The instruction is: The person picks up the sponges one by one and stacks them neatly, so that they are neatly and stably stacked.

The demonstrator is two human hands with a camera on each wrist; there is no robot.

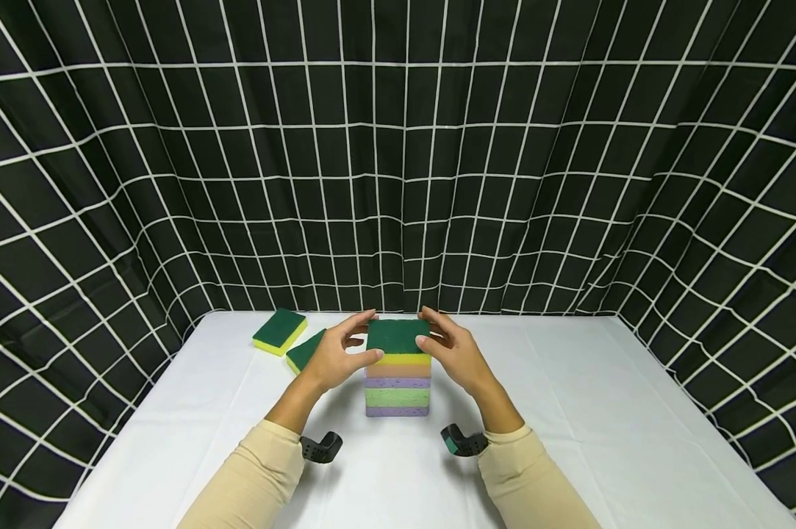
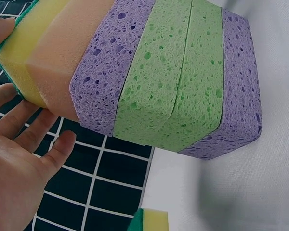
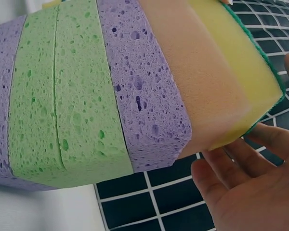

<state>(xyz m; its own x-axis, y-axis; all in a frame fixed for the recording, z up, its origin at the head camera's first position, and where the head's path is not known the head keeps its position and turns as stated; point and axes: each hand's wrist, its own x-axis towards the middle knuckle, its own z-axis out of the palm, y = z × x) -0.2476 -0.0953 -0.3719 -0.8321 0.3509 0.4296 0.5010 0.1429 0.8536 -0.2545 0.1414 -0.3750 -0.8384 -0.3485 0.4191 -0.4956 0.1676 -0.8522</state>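
Observation:
A stack of sponges stands in front of me, with a purple sponge (image 2: 241,82) at the bottom, light green sponges (image 1: 398,397) above it, another purple sponge (image 3: 142,86), then an orange sponge (image 2: 70,53). On top lies a yellow sponge with a green scouring face (image 1: 398,336). My left hand (image 1: 334,356) is at the stack's left side, thumb by the top sponge's front corner and extended fingers towards its back. Opposite it, my right hand (image 1: 457,356) has its thumb tip at the top sponge's right edge, its fingers spread loosely alongside.
Two more green-and-yellow sponges lie to the left on the white-covered table (image 1: 569,411): one farther back (image 1: 280,330), the other (image 1: 305,353) partly hidden by my left hand. Behind the table hangs a black curtain with a white grid (image 1: 384,154).

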